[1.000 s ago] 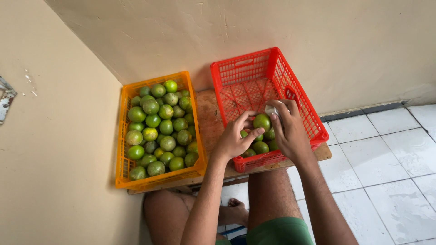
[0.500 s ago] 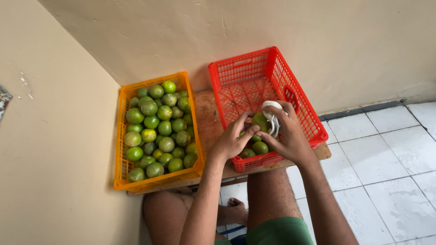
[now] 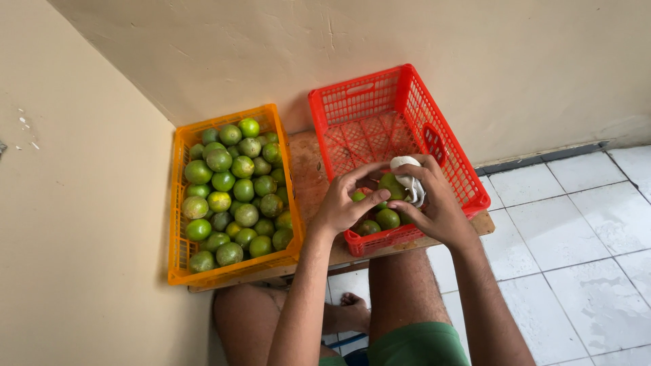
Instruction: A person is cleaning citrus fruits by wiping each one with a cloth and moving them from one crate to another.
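Home corner, plaster walls point(image 3: 475, 61), tiled floor point(image 3: 576, 230)

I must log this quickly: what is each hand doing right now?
Left hand: fingers closed on a green lime over the red crate.
Right hand: holding a white cloth against that lime.

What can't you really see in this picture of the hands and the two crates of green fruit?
Head view only:
- The green fruit in both hands: largely covered by the left hand, right hand and white cloth.
- Near end of the red crate: hidden behind the hands.
- Lower fruit in the orange crate: buried under the top layer.
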